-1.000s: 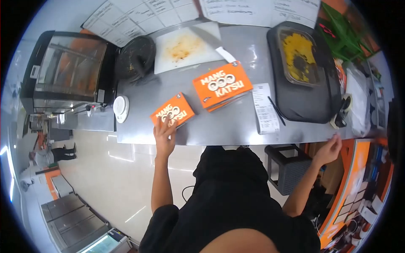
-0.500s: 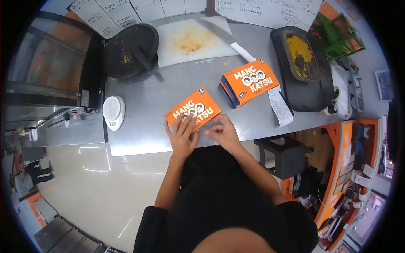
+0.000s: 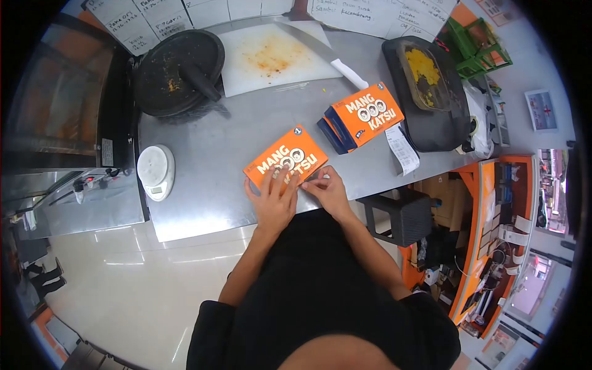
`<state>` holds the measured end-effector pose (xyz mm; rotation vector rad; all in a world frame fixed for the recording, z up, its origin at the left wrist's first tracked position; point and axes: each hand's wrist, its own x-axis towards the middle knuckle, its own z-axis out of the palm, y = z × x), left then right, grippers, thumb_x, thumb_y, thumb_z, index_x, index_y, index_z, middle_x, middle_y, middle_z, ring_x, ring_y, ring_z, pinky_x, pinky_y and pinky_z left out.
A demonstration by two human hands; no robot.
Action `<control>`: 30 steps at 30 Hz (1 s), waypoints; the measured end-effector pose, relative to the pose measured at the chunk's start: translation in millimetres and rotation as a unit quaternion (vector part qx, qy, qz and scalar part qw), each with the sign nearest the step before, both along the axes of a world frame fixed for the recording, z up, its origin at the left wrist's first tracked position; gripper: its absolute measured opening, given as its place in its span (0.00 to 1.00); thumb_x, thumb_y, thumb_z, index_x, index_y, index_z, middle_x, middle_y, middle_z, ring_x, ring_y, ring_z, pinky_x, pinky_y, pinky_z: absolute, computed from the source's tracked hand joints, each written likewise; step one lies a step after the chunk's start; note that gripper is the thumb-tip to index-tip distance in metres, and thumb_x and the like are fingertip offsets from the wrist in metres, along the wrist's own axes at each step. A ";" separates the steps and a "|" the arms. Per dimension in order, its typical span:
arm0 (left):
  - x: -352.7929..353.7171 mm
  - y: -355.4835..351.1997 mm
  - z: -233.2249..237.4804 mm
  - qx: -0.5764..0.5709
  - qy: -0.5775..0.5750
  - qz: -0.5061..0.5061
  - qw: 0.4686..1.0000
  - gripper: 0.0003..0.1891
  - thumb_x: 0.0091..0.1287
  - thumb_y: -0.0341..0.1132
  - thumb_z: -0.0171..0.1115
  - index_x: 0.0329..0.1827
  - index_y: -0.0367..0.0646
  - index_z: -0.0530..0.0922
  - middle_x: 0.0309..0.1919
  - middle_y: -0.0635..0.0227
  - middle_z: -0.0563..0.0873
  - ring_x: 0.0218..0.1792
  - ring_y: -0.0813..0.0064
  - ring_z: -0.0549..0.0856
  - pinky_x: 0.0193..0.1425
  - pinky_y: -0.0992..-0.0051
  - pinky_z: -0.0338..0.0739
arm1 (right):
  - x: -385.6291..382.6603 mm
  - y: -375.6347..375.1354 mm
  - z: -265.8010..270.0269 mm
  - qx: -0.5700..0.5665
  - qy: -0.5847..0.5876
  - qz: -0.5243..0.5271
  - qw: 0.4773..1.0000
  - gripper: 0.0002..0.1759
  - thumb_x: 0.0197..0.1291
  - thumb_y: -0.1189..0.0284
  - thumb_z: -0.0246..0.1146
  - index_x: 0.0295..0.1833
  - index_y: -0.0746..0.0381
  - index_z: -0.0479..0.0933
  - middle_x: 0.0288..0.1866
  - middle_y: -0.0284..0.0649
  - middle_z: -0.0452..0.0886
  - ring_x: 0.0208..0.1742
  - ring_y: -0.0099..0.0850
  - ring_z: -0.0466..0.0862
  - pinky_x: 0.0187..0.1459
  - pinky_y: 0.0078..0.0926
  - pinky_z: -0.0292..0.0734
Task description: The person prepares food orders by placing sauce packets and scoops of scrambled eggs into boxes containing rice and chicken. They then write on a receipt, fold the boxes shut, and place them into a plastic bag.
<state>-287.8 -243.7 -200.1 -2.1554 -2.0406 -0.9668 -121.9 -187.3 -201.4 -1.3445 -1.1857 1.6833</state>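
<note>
on counter (image 3: 209, 154), at its 6 o'clock edge, orange box (image 3: 287, 157) lies flat; left hand (image 3: 271, 200) presses it, fingers spread; right hand (image 3: 327, 190) at box's 4 o'clock, fingers curled, grip unclear; firm left pressure likely stops sliding

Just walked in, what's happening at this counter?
A person stands at the steel counter with both hands on an orange Mang Katsu box. The left hand lies flat across its near end; the right hand touches its near right edge. A stack of the same boxes sits farther right.
</note>
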 end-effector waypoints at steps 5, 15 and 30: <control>-1.6 -0.2 -2.9 -0.008 0.009 -0.012 1.000 0.19 0.65 0.39 0.68 0.60 0.60 0.84 0.67 0.74 0.79 0.72 0.64 0.71 0.74 0.32 0.45 | 6.5 6.8 -13.2 0.174 -0.198 0.037 0.964 0.22 0.54 0.66 0.79 0.35 0.62 0.70 0.27 0.35 0.81 0.34 0.27 0.84 0.34 0.27 0.79; 1.8 29.8 13.8 -0.096 0.017 -0.008 0.995 0.26 0.52 0.46 0.75 0.57 0.56 0.82 0.63 0.61 0.77 0.67 0.56 0.73 0.74 0.39 0.56 | 12.8 5.6 -5.9 0.313 -0.363 0.117 0.870 0.12 0.54 0.63 0.73 0.34 0.57 0.78 0.29 0.36 0.79 0.39 0.37 0.83 0.35 0.38 0.81; 35.1 92.8 169.2 -0.079 0.035 -0.006 0.996 0.55 0.45 0.44 0.79 0.80 0.44 0.62 0.71 0.39 0.65 0.70 0.39 0.66 0.71 0.46 0.60 | 252.4 45.5 77.7 0.331 -0.196 -0.150 0.911 0.06 0.61 0.75 0.72 0.36 0.64 0.82 0.32 0.37 0.85 0.32 0.24 0.82 0.34 0.23 0.76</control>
